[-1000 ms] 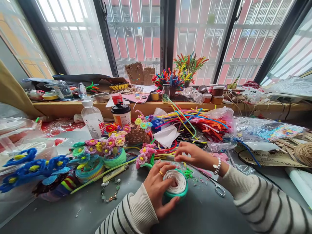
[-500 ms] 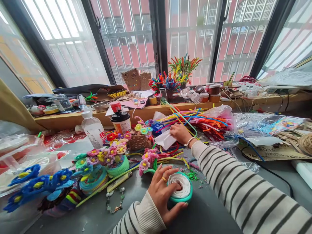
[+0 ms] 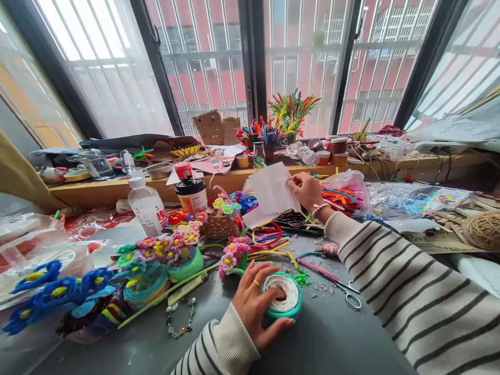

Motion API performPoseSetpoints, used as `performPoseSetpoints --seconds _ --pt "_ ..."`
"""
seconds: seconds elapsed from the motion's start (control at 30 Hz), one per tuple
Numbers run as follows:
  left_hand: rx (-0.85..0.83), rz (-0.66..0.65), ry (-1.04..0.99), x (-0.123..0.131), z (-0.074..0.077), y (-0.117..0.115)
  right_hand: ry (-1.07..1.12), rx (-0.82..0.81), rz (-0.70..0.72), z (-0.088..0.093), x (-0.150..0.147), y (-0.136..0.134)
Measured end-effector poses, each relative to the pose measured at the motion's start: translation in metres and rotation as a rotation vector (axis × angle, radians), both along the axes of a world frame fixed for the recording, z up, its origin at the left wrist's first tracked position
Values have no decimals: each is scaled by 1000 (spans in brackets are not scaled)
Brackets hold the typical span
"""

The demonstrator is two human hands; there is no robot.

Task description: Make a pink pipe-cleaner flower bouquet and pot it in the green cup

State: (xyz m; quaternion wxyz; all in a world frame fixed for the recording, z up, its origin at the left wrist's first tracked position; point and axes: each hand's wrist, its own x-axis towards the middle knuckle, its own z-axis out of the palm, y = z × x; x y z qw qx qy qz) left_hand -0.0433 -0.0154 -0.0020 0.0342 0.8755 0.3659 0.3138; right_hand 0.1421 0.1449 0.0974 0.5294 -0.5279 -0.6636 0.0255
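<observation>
Around a small round pot (image 3: 299, 307) of turquoise coils, my left hand (image 3: 252, 299) is closed, with one finger pushed into the white rolled paper (image 3: 287, 286) that fills it. My right hand (image 3: 307, 191) pinches the edge of a white sheet of thin paper (image 3: 273, 187), raised over the pipe cleaners. Another piece of white paper (image 3: 255, 217) shows just below that sheet. Beside my left hand lie pink pipe-cleaner flowers (image 3: 235, 252). Green crumbs (image 3: 300, 277) are scattered behind the pot.
At left stand finished flower pots (image 3: 185, 265), a clear bottle (image 3: 145, 205) and a lidded cup (image 3: 192, 195). A bracelet (image 3: 180, 316) lies on the grey table. Scissors (image 3: 351, 299) rest at right. Jars (image 3: 339, 151) and pipe-cleaner bunches (image 3: 269, 133) line the sill.
My right hand has lifted the white paper up and to the right from the pile. The scissors on the table have come into view. My left hand stays on the pot.
</observation>
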Motion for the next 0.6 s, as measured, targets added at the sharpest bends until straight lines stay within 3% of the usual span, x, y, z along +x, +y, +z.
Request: performPoseSetpoints --seconds 0.2,0.3,0.37,0.5,0.6 --pt "-84 -12 -337 1 23 8 179 -145 299 -6 15 -54" --pt "-361 24 -691 12 36 18 539 -367 621 -19 13 -85" --pt "-584 1 -933 22 42 24 638 -425 677 -28 7 -101" --pt "-1028 -5 -1166 35 46 31 648 -375 660 -41 -6 -120" --pt "-1156 39 -1272 38 46 31 621 -330 647 -45 -10 -124"
